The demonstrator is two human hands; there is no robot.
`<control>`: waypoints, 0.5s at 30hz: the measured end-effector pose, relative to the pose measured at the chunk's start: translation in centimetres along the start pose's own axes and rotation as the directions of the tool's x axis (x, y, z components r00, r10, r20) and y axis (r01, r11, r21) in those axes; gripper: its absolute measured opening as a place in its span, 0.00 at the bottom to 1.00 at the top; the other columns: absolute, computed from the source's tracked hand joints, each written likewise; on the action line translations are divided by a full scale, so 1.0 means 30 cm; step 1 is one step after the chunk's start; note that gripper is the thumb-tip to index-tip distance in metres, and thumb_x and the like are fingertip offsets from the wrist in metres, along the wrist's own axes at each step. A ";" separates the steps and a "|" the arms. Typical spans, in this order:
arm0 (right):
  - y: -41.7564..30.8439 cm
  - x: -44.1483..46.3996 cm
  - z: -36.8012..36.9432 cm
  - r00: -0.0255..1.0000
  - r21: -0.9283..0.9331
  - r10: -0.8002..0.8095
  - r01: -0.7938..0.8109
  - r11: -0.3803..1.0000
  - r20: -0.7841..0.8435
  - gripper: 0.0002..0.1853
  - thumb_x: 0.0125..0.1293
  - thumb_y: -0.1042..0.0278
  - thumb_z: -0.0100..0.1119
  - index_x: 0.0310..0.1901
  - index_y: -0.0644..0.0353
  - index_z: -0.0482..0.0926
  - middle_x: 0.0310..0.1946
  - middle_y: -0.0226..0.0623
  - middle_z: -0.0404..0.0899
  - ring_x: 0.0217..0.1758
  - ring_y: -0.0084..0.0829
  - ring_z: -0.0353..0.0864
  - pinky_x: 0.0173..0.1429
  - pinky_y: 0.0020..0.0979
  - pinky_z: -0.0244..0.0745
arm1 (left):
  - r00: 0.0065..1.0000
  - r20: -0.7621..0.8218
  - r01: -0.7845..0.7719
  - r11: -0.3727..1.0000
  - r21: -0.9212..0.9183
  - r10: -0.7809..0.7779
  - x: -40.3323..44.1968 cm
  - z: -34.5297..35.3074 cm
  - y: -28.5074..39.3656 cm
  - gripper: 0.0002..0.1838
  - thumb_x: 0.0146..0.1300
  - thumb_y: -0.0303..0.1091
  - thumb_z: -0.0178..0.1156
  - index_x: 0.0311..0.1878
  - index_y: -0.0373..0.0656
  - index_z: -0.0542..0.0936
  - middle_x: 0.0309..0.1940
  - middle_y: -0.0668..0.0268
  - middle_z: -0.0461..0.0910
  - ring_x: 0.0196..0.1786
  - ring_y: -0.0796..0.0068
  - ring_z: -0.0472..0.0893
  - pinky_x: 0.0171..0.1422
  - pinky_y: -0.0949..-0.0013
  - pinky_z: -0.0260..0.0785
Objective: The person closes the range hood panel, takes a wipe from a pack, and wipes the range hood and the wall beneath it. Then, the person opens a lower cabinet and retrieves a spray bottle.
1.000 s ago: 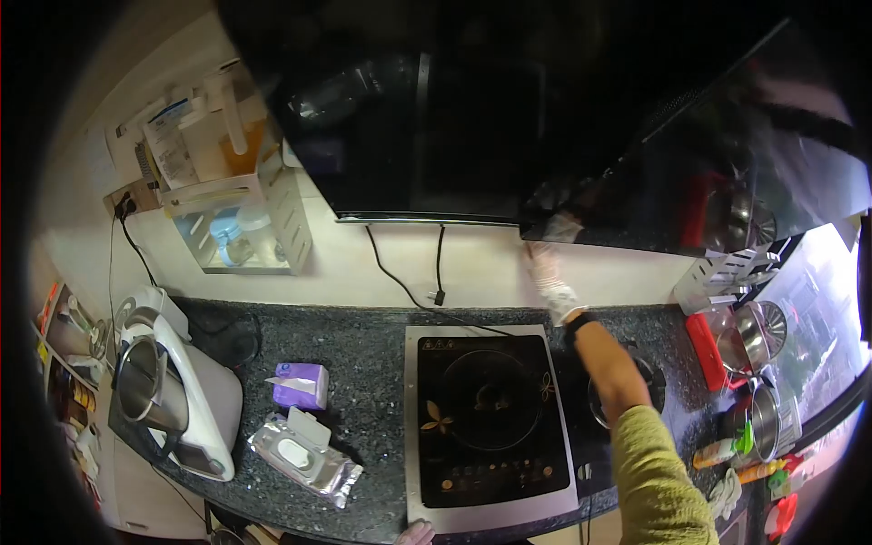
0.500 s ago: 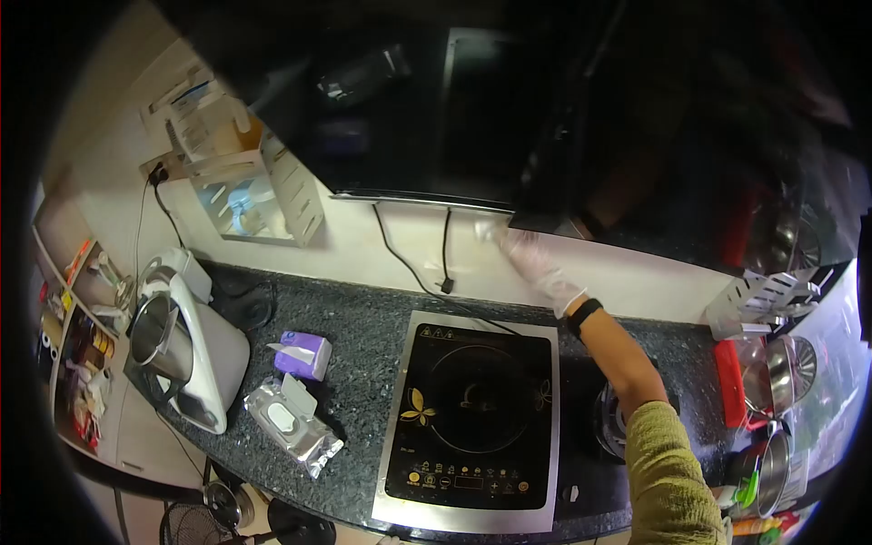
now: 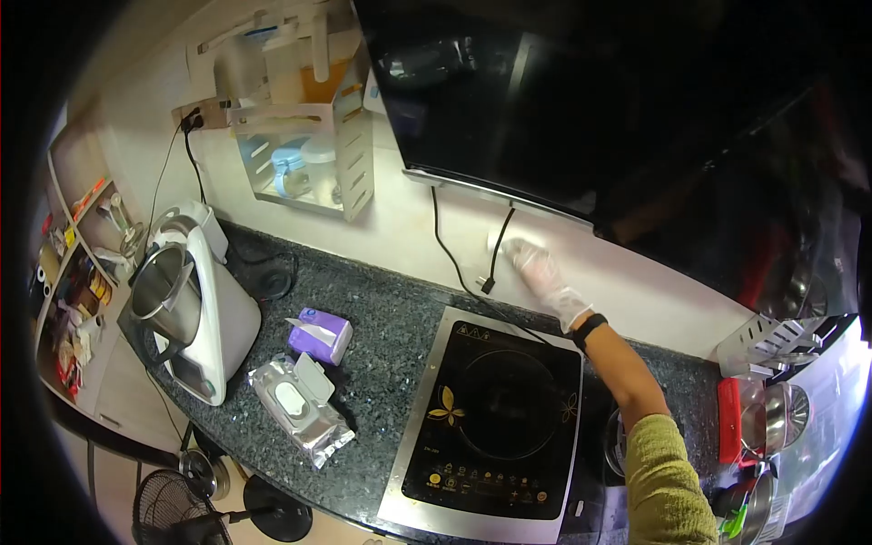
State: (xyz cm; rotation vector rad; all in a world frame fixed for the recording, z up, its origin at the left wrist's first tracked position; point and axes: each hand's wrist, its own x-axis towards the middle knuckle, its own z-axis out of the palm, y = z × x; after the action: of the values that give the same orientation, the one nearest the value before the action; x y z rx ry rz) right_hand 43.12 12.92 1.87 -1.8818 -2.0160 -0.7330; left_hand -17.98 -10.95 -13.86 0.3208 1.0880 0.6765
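Here's the right hand (image 3: 543, 280), in a thin clear glove, reaching up across the wall (image 3: 636, 295) under the black hood (image 3: 563, 118). Its fingers point left and are bunched close to what looks like a white wipe (image 3: 493, 242). Whether they pinch it or only press it flat, I can't tell: the palm faces away and most of the wipe is hidden.

That wipe should be light, limp and soft, perhaps damp, with little to break. It likely folds at a touch, so a flat spread of fingers over its middle, or a gathered bunch, looks the surest hold; the glove could well slip on it.

And where does it lie? Against the wall, just past the fingertips on their left, with the short cord (image 3: 502, 238) hanging in front, between what shows of the wipe and the hand. The plug (image 3: 488, 285) dangles just below. A longer cord (image 3: 440, 232) drops farther left and runs down to the cooktop (image 3: 509, 400).

Well apart on the counter (image 3: 386, 350) sit an opened wipes packet (image 3: 295, 413) and a purple tissue pack (image 3: 321, 338). The left hand can't be made out here.
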 end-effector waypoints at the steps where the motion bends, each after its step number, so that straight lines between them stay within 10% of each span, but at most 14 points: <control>1: -0.036 0.045 -0.054 0.997 0.048 0.079 -0.078 0.996 -0.019 0.16 0.62 0.74 0.50 0.51 0.52 0.77 0.42 0.36 0.78 0.39 0.38 0.81 0.44 0.31 0.80 | 1.000 -0.008 -0.001 1.000 0.012 0.001 0.006 -0.023 -0.010 0.29 0.70 0.47 0.46 0.65 0.34 0.63 0.67 0.49 0.61 0.70 0.54 0.61 0.74 0.54 0.50; 5: -0.050 0.123 0.105 0.986 -0.034 -0.020 0.014 0.999 -0.163 0.17 0.62 0.73 0.51 0.53 0.53 0.75 0.49 0.38 0.78 0.43 0.38 0.81 0.47 0.31 0.79 | 0.997 -0.017 -0.064 0.969 0.237 0.070 0.062 -0.120 -0.077 0.28 0.70 0.46 0.47 0.65 0.34 0.64 0.67 0.49 0.61 0.70 0.54 0.61 0.74 0.54 0.50; 8: -0.081 0.134 0.155 0.984 0.202 -0.117 0.143 0.969 -0.136 0.15 0.63 0.73 0.51 0.51 0.59 0.75 0.46 0.39 0.78 0.42 0.39 0.81 0.46 0.32 0.79 | 0.997 -0.078 0.011 0.987 -0.160 -0.024 0.024 -0.015 -0.040 0.27 0.69 0.45 0.49 0.63 0.35 0.66 0.67 0.49 0.62 0.70 0.53 0.61 0.72 0.54 0.54; 9: -0.077 0.109 0.203 0.984 -0.054 -0.098 0.108 0.993 0.151 0.11 0.63 0.72 0.50 0.47 0.62 0.76 0.43 0.40 0.78 0.43 0.39 0.81 0.46 0.33 0.78 | 0.998 -0.056 0.012 0.984 -0.175 -0.022 0.005 0.018 -0.013 0.27 0.68 0.45 0.50 0.63 0.35 0.66 0.66 0.50 0.63 0.69 0.54 0.62 0.71 0.54 0.55; 15: -0.062 -0.058 0.125 0.922 0.094 -0.066 0.032 0.995 0.382 0.08 0.63 0.69 0.49 0.39 0.61 0.76 0.30 0.45 0.80 0.35 0.41 0.82 0.41 0.36 0.78 | 0.986 -0.164 0.018 0.998 -0.060 -0.028 -0.023 0.064 0.050 0.31 0.67 0.46 0.51 0.66 0.35 0.63 0.66 0.52 0.64 0.68 0.57 0.63 0.72 0.56 0.53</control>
State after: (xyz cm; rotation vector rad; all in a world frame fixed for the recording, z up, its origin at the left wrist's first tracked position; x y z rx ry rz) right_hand 41.96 13.46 -2.49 -2.0576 -2.2891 -0.2918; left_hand -17.00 -10.10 -11.69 0.2042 1.2248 0.7221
